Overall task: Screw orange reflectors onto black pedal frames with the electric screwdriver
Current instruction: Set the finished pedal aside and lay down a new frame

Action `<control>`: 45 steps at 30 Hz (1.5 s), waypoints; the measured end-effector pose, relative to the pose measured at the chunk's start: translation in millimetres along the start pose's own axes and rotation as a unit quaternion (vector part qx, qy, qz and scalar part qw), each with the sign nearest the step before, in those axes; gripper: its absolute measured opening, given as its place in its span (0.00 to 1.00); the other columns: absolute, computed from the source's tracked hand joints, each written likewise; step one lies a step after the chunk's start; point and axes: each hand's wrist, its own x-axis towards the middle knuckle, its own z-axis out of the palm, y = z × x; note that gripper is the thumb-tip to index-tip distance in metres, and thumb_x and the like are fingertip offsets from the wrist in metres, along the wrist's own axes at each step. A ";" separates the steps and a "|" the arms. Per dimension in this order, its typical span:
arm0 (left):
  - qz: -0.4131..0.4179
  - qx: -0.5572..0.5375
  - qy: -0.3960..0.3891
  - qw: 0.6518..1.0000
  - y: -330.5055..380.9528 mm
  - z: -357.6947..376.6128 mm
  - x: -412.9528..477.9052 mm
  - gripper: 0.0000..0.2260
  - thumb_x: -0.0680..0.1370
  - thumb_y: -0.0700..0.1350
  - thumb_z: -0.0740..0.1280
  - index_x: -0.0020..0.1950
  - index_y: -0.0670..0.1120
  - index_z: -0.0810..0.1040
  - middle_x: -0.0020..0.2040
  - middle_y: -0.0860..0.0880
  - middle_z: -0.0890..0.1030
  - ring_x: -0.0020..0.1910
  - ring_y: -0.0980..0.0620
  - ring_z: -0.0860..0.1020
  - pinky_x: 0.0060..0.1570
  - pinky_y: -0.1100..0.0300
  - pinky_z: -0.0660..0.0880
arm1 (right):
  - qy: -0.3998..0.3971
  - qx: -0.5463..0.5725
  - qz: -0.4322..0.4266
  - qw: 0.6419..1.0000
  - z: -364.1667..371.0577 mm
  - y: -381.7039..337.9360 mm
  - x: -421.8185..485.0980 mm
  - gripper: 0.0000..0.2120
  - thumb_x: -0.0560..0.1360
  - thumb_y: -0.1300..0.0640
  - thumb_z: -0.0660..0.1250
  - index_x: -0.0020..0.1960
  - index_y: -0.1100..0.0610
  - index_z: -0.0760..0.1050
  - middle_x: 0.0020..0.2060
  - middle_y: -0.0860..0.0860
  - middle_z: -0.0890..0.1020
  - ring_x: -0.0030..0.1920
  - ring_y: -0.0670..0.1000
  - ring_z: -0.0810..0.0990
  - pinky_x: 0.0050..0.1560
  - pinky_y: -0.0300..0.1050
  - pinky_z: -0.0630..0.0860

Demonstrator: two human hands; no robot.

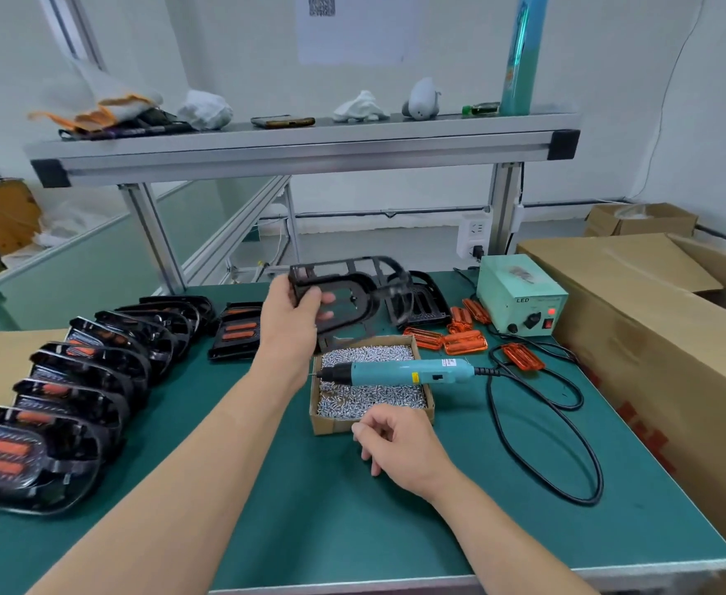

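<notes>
My left hand [293, 319] grips a black pedal frame [352, 285] and holds it lifted above the green table. More black frames [417, 304] stand behind it. My right hand [399, 450] hovers over the table in front of the screw box [369, 382], fingers loosely curled with thumb and forefinger together; whether they pinch a screw is too small to tell. The teal electric screwdriver [399, 371] lies across the box of screws. Loose orange reflectors [466, 341] lie to the right of the frames.
A row of finished pedals with orange reflectors [77, 392] fills the left side of the table. The screwdriver's power supply [520, 300] and its looping black cable [567, 444] sit at the right. A large cardboard box [661, 337] borders the right edge. An aluminium shelf [301, 152] spans overhead.
</notes>
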 end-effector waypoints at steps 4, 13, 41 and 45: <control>-0.062 -0.015 -0.032 0.997 -9.1 -22.4 -29.6 0.05 0.82 0.37 0.60 0.53 0.45 0.74 0.44 0.47 0.83 0.40 0.53 0.80 0.44 0.57 0.79 | 0.026 -0.036 -0.025 0.999 2.4 1.1 -2.2 0.12 0.79 0.57 0.66 0.37 0.58 0.77 0.31 0.55 0.82 0.25 0.46 0.80 0.33 0.42 0.78; -0.177 -0.036 -0.050 0.982 -32.3 -69.0 -80.5 0.06 0.82 0.36 0.60 0.56 0.40 0.76 0.50 0.43 0.84 0.40 0.54 0.82 0.39 0.61 0.78 | 0.067 0.020 0.072 0.995 4.1 0.3 -0.2 0.10 0.80 0.60 0.65 0.41 0.52 0.76 0.33 0.52 0.81 0.28 0.50 0.80 0.30 0.45 0.76; -0.080 0.413 -0.077 0.904 -68.2 -54.6 -121.5 0.06 0.79 0.45 0.63 0.52 0.44 0.76 0.51 0.47 0.70 0.42 0.49 0.77 0.39 0.68 0.69 | 0.246 -0.185 0.094 0.947 -23.5 -3.4 -50.2 0.05 0.76 0.52 0.67 0.42 0.47 0.74 0.39 0.42 0.78 0.42 0.48 0.76 0.41 0.46 0.71; -0.029 0.569 -0.067 0.819 -70.9 -52.8 -122.2 0.13 0.79 0.54 0.62 0.56 0.48 0.77 0.51 0.50 0.68 0.55 0.48 0.72 0.56 0.53 0.67 | 0.245 -0.193 0.100 0.945 -23.0 -1.8 -49.1 0.05 0.75 0.55 0.67 0.42 0.49 0.73 0.42 0.44 0.74 0.44 0.49 0.74 0.43 0.47 0.69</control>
